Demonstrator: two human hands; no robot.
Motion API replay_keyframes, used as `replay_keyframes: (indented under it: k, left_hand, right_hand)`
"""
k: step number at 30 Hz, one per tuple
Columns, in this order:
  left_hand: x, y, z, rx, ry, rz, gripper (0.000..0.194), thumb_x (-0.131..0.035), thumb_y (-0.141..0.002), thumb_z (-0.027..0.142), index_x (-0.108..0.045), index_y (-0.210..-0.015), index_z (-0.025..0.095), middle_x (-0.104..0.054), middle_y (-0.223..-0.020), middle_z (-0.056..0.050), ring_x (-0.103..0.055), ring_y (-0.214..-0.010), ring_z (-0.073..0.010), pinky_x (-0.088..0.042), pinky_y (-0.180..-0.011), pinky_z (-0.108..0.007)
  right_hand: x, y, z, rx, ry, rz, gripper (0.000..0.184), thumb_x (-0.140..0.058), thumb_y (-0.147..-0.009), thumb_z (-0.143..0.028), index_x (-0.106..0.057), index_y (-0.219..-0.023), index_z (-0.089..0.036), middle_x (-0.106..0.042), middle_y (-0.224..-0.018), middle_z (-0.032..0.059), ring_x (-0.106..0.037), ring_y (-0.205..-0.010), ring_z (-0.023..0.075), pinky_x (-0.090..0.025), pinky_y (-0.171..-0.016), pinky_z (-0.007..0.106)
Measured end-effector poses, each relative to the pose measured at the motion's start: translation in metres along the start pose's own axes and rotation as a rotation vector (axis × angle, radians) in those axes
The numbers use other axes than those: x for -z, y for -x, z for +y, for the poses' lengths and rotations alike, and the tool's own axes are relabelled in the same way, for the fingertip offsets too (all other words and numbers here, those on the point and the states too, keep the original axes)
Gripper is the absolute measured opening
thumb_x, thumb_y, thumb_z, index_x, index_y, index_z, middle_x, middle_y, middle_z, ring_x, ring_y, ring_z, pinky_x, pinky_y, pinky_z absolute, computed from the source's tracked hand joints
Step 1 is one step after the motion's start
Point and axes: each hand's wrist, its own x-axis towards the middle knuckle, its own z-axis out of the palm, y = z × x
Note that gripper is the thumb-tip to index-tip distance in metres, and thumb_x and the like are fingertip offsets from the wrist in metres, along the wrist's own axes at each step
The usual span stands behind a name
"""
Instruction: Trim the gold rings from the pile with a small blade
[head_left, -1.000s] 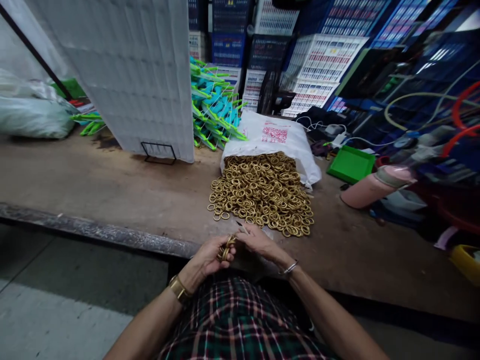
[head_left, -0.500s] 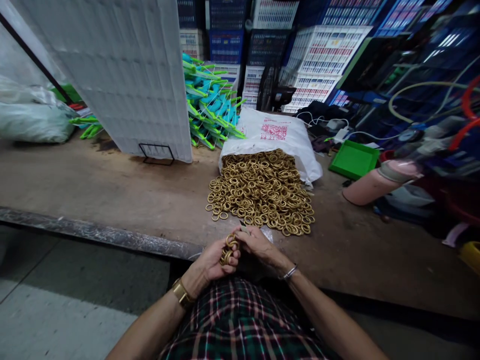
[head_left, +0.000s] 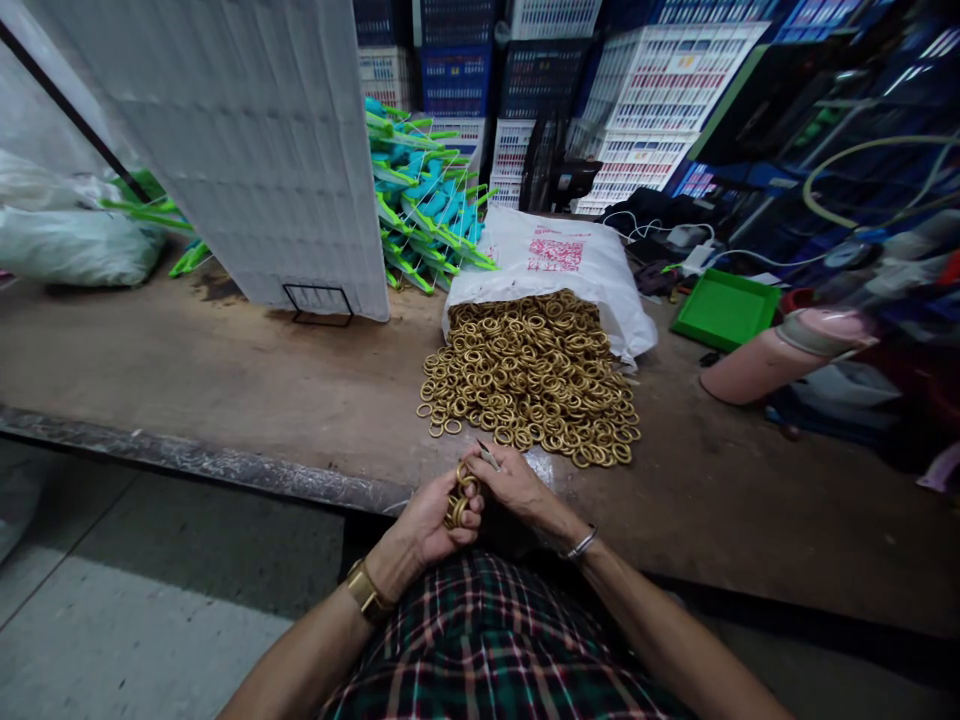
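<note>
Several brass-coloured rings [head_left: 456, 510] are bunched in my left hand [head_left: 429, 522], its fingers curled around them. One ring [head_left: 467, 476] stands up at the fingertips, where my right hand [head_left: 517, 487] meets the left. My right hand grips a small knife [head_left: 488, 456], with its dark pointed tip showing past the fingers; the handle is hidden. Just beyond both hands, a heap of the same rings [head_left: 536, 385] spills from the mouth of a white sack [head_left: 600, 262] with red print.
On the brown worktable [head_left: 187, 370], a tall white panel [head_left: 300, 180] stands at left beside green and turquoise plastic pieces [head_left: 427, 210]. To the right are a green tray [head_left: 727, 308] and a pink bottle [head_left: 780, 360]. Stacked crates [head_left: 652, 90] fill the back.
The view has shifted slightly. My hands stay together over the table edge, with the right fingers working at the ring on top of the left hand's bunch; the knife's angle has changed a little.
</note>
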Motion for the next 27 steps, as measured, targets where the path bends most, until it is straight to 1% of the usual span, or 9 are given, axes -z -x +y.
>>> replay_keyframes:
  k: [4,10,12,14,16,19,21,23,27]
  left_hand:
    - [0.004,0.000,0.001,0.027,0.034,-0.014,0.036,-0.034,-0.089,0.036,-0.043,-0.060,0.015,-0.046,-0.049,0.000,-0.035,-0.031,-0.0043,-0.015,-0.030,-0.012]
    - [0.009,-0.003,-0.001,0.010,0.065,-0.034,0.033,-0.036,-0.088,0.032,-0.044,-0.061,0.014,-0.045,-0.051,0.000,-0.037,-0.034,-0.0044,-0.016,-0.031,-0.012]
    - [0.008,-0.003,-0.002,-0.014,0.052,-0.044,0.032,-0.036,-0.087,0.032,-0.044,-0.062,0.014,-0.046,-0.052,0.000,-0.037,-0.034,-0.0042,-0.017,-0.031,-0.012]
    - [0.008,-0.003,-0.002,-0.047,0.037,-0.037,0.030,-0.037,-0.087,0.030,-0.044,-0.064,0.014,-0.047,-0.054,0.000,-0.037,-0.034,-0.0040,-0.016,-0.031,-0.012]
    - [0.008,-0.003,-0.002,-0.081,0.032,-0.024,0.028,-0.037,-0.087,0.029,-0.044,-0.064,0.014,-0.047,-0.054,0.000,-0.037,-0.034,-0.0039,-0.016,-0.031,-0.012]
    - [0.010,-0.003,-0.001,-0.111,0.033,-0.020,0.027,-0.036,-0.086,0.025,-0.044,-0.063,0.014,-0.046,-0.053,0.001,-0.037,-0.034,-0.0038,-0.017,-0.031,-0.012]
    - [0.012,-0.004,0.000,-0.122,0.030,-0.022,0.025,-0.037,-0.084,0.023,-0.044,-0.062,0.014,-0.046,-0.053,0.001,-0.037,-0.034,-0.0039,-0.018,-0.031,-0.012]
    - [0.013,-0.005,0.001,-0.119,0.023,-0.015,0.023,-0.039,-0.083,0.022,-0.044,-0.062,0.014,-0.046,-0.053,0.000,-0.038,-0.035,-0.0042,-0.017,-0.031,-0.013]
    - [0.015,-0.005,0.003,-0.108,0.021,-0.012,0.022,-0.041,-0.082,0.024,-0.045,-0.062,0.014,-0.046,-0.052,0.001,-0.037,-0.035,-0.0040,-0.017,-0.032,-0.012]
  right_hand:
    - [-0.001,-0.002,-0.002,-0.053,-0.014,-0.043,0.030,-0.044,-0.083,-0.037,-0.057,-0.067,-0.015,-0.057,-0.061,-0.0007,-0.048,-0.057,0.0098,-0.036,-0.054,0.021]
    - [-0.002,-0.005,0.005,-0.059,-0.019,-0.082,0.032,-0.043,-0.083,-0.039,-0.059,-0.069,-0.015,-0.057,-0.062,-0.0005,-0.046,-0.056,0.0093,-0.034,-0.054,0.020]
    - [-0.001,-0.006,0.007,-0.091,0.007,-0.054,0.033,-0.040,-0.084,-0.039,-0.058,-0.069,-0.015,-0.054,-0.059,-0.0015,-0.043,-0.053,0.0090,-0.033,-0.051,0.020]
    - [0.000,-0.007,0.009,-0.103,0.070,0.041,0.031,-0.038,-0.084,-0.036,-0.057,-0.070,-0.016,-0.051,-0.058,-0.0022,-0.041,-0.053,0.0093,-0.032,-0.051,0.021]
    - [0.001,-0.005,0.011,-0.059,0.182,0.119,0.026,-0.038,-0.083,-0.030,-0.056,-0.071,-0.017,-0.051,-0.060,-0.0019,-0.042,-0.056,0.0103,-0.033,-0.053,0.021]
    - [0.000,0.000,0.013,0.079,0.406,0.046,0.016,-0.040,-0.075,-0.016,-0.056,-0.075,-0.018,-0.054,-0.065,-0.0008,-0.044,-0.060,0.0115,-0.033,-0.058,0.022]
    - [-0.002,0.004,0.014,0.137,0.529,-0.018,0.021,-0.040,-0.067,-0.009,-0.056,-0.077,-0.018,-0.054,-0.066,-0.0006,-0.044,-0.060,0.0117,-0.032,-0.058,0.022]
    - [-0.003,0.006,0.015,0.167,0.611,-0.031,0.025,-0.040,-0.063,-0.007,-0.056,-0.079,-0.018,-0.055,-0.067,-0.0002,-0.044,-0.060,0.0120,-0.030,-0.058,0.022]
    - [-0.004,0.004,0.016,0.200,0.705,-0.008,0.025,-0.038,-0.068,-0.007,-0.056,-0.082,-0.018,-0.058,-0.072,0.0016,-0.047,-0.064,0.0128,-0.030,-0.059,0.023]
